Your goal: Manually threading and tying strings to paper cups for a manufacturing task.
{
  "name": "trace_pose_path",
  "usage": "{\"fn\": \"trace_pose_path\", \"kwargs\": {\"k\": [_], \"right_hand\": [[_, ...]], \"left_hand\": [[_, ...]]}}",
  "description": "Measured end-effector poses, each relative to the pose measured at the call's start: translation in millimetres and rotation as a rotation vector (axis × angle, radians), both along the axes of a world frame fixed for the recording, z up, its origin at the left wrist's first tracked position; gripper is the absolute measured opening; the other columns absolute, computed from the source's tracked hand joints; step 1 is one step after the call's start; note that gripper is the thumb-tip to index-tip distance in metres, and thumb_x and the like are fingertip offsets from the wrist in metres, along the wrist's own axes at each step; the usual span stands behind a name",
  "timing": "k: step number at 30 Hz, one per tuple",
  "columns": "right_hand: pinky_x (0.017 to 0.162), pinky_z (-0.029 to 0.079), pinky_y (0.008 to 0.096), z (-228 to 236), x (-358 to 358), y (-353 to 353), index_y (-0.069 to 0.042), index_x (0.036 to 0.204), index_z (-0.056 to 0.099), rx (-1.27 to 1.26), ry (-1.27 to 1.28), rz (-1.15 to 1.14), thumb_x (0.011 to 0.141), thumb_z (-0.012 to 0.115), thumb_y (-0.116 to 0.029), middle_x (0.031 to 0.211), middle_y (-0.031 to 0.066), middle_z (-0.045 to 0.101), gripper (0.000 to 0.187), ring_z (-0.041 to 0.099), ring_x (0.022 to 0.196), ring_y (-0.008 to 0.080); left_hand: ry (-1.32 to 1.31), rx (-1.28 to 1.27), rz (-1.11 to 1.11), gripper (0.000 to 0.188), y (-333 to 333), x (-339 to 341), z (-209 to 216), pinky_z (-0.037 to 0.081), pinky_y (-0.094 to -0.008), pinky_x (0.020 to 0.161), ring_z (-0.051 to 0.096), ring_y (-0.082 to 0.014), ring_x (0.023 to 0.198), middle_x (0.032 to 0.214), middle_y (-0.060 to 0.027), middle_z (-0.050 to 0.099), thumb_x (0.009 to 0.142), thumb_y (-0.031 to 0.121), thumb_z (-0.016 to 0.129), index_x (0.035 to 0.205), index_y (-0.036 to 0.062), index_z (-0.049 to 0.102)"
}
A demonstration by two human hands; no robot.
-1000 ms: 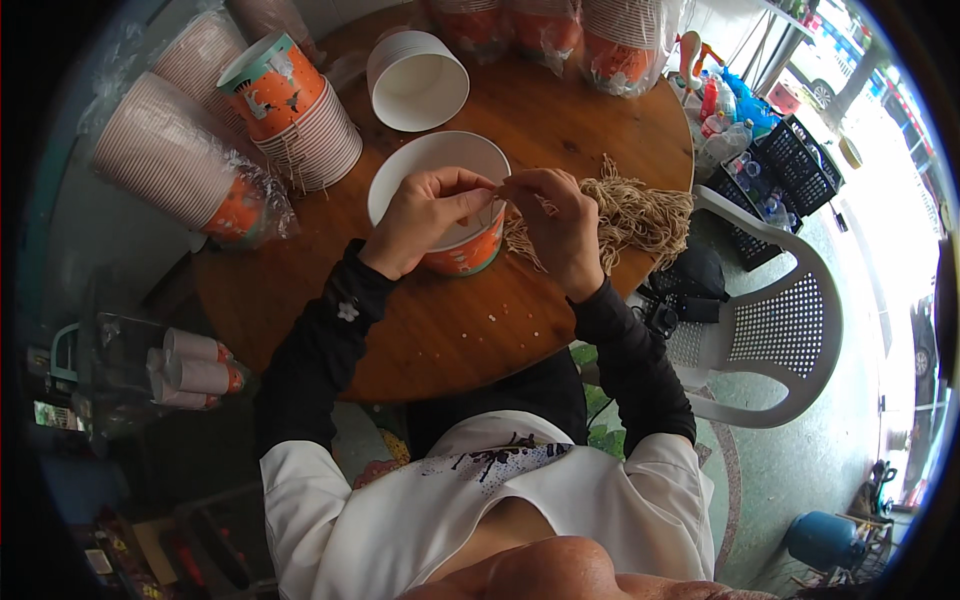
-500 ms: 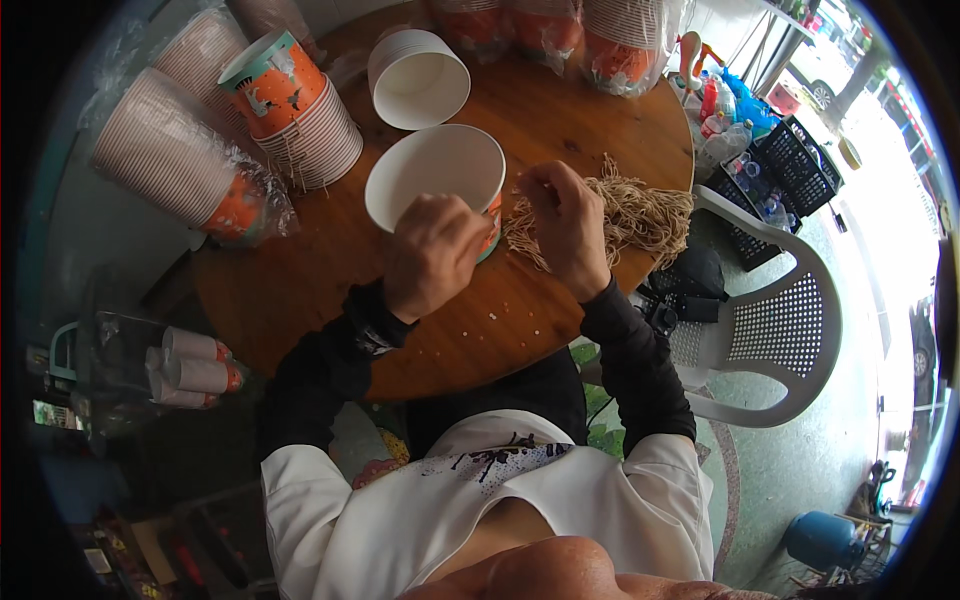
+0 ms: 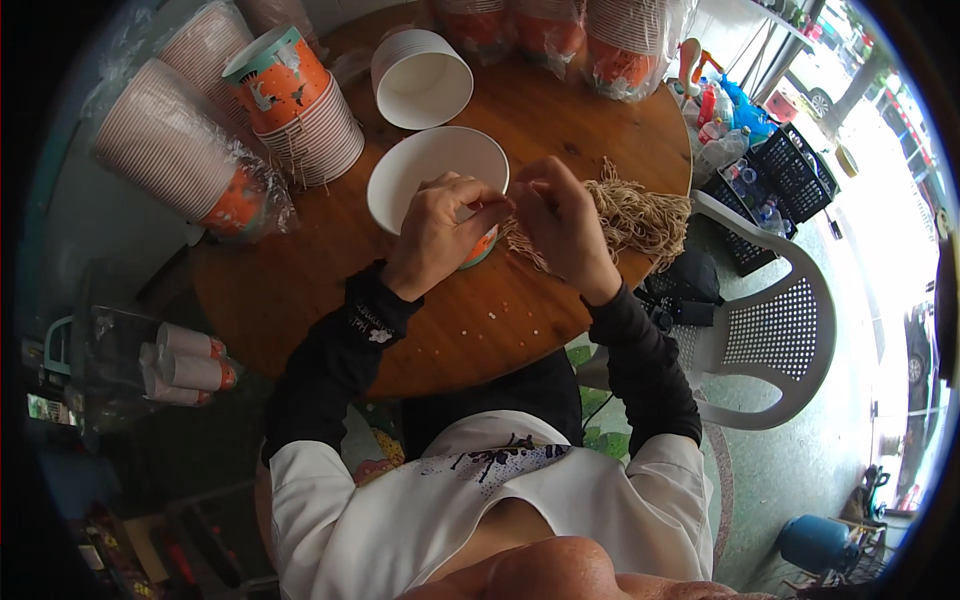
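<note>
A wide paper bucket (image 3: pixel 402 185), white inside with orange and teal outside, stands on the round wooden table in front of me. My left hand (image 3: pixel 435 235) is over its near right rim, fingertips pinched together. Close against it, my right hand (image 3: pixel 568 228) is also closed in a pinch, so the fingertips of both nearly meet. Whatever lies between the fingers is too small to make out. To the right of my right hand lies a loose heap of beige strings (image 3: pixel 645 220), partly hidden behind that hand.
Behind the bucket rests a tilted stack of white buckets (image 3: pixel 425 85). Tall nested bucket stacks (image 3: pixel 310 130) stand at the left, more in plastic wrap (image 3: pixel 620 60) at the back. Small bits dot the wooden table (image 3: pixel 300 290). A pale plastic chair (image 3: pixel 770 330) stands right.
My left hand has moved right and turned, bringing its fingertips up to those of my right hand. The bucket and string heap have stayed in place.
</note>
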State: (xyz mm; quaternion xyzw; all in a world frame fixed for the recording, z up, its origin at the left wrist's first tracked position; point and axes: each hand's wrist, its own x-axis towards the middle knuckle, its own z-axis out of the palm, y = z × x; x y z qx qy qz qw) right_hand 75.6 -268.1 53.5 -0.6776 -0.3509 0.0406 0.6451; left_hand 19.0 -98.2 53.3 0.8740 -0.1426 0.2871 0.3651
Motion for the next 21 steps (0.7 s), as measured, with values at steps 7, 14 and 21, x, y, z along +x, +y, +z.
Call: {"fn": "trace_pose_path", "kwargs": {"k": [7, 14, 21], "right_hand": [[0.046, 0.032, 0.0187, 44.7, 42.2, -32.6, -0.009, 0.106, 0.055, 0.497, 0.478, 0.077, 0.095, 0.060, -0.010, 0.067, -0.0031, 0.050, 0.012, 0.045, 0.053, 0.0046], [0.041, 0.026, 0.0208, 63.2, 38.1, -38.3, -0.007, 0.103, 0.057, 0.655, 0.390, 0.243, 0.097, 0.058, -0.009, 0.065, -0.0030, 0.046, 0.007, 0.036, 0.047, 0.0037], [0.042, 0.029, 0.0193, 90.4, 53.7, -82.6, -0.001, 0.104, 0.062, 0.383, 0.180, 0.049, 0.097, 0.059, -0.019, 0.065, -0.0031, 0.047, 0.020, 0.041, 0.051, 0.0025]], "left_hand": [[-0.159, 0.280, 0.079, 0.009, 9.6, -3.7, -10.0, 0.043, -0.0352, 0.079, 0.061, -0.0214, 0.079, 0.081, -0.0027, 0.062, 0.083, 0.008, 0.068, 0.083, 0.0084, 0.059], [-0.129, 0.414, 0.130, 0.013, -6.0, -11.4, -8.8, 0.045, -0.0365, 0.077, 0.062, -0.0252, 0.077, 0.080, -0.0055, 0.060, 0.082, 0.004, 0.067, 0.085, 0.0072, 0.055], [-0.039, 0.515, 0.048, 0.021, 46.3, -39.2, -1.5, 0.043, -0.0397, 0.092, 0.060, -0.0253, 0.090, 0.090, -0.0066, 0.060, 0.078, 0.000, 0.064, 0.098, 0.0071, 0.059]]}}
